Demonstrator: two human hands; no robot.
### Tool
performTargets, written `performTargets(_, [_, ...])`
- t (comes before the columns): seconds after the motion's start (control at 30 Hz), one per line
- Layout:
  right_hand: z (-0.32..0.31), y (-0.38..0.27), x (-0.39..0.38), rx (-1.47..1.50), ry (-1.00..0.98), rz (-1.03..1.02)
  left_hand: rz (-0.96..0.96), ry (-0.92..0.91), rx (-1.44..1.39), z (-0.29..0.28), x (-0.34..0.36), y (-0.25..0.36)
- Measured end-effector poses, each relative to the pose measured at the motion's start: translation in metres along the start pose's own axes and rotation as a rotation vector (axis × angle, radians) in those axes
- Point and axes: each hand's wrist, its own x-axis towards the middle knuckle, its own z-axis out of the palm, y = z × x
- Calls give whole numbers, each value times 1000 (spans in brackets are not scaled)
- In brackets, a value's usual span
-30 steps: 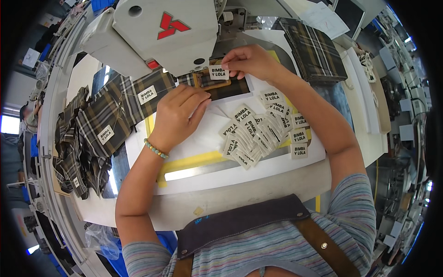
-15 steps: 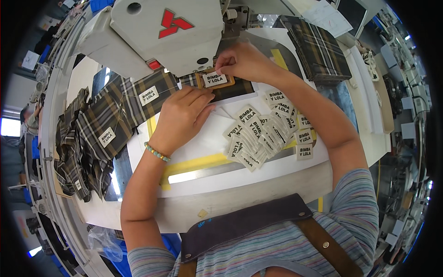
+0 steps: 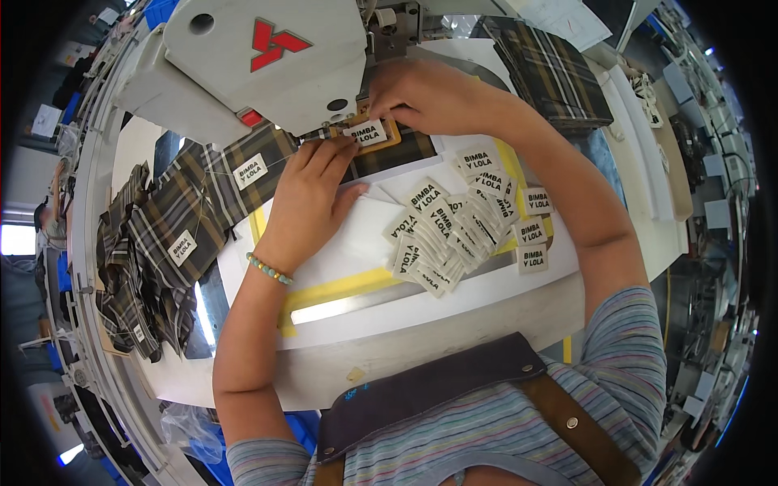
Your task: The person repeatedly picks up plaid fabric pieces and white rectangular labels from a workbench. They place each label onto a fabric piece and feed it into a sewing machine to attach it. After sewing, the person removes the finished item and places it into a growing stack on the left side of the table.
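A white fabric label (image 3: 366,133) with dark print lies inside a small tan frame (image 3: 392,138) under the head of a sewing machine (image 3: 267,77). Beneath it runs a strip of brown, black and white plaid fabric (image 3: 416,151). My left hand (image 3: 312,188) rests with fingers stretched out and thumb apart, its fingertips at the label's lower left edge. Curled inward, my right hand (image 3: 433,97) pinches at the label's upper right corner, though its fingertips are partly hidden and slightly blurred. Plaid pieces bearing a stitched label (image 3: 250,172) trail off to the left.
A loose pile of white labels (image 3: 450,235) covers the table right of centre, with several more beside my right forearm. Folded plaid fabric (image 3: 555,73) is stacked at the far right. Yellow tape (image 3: 340,285) borders the white work surface. Crumpled plaid cloth (image 3: 134,275) hangs at left.
The whole view has shifted slightly, carrying the machine and table up and left. My left fingertips have come closer to the label's edge. My right hand stays at its upper corner.
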Motion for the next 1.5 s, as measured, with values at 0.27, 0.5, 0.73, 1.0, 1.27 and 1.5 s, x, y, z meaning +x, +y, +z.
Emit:
performTargets(0.27, [-4, -20, -3, -78, -235, 107, -17, -52, 4, -4, 0, 1])
performTargets(0.5, [-10, -29, 3, -148, -312, 125, -21, -75, 7, -4, 3, -3])
performTargets(0.73, [-16, -34, 9, 33, -286, 162, -44, -39, -35, -10, 1, -2])
performTargets(1.0, [13, -26, 3, 103, -138, -72, -91, 10, 23, -20, -4, -3])
performTargets(1.27, [8, -40, 7, -23, -329, 39, -94, 24, 24, -19, -3, -2])
performTargets(1.5, [4, -40, 4, 3, -306, 17, -125, -4, 27, -19, -4, -4])
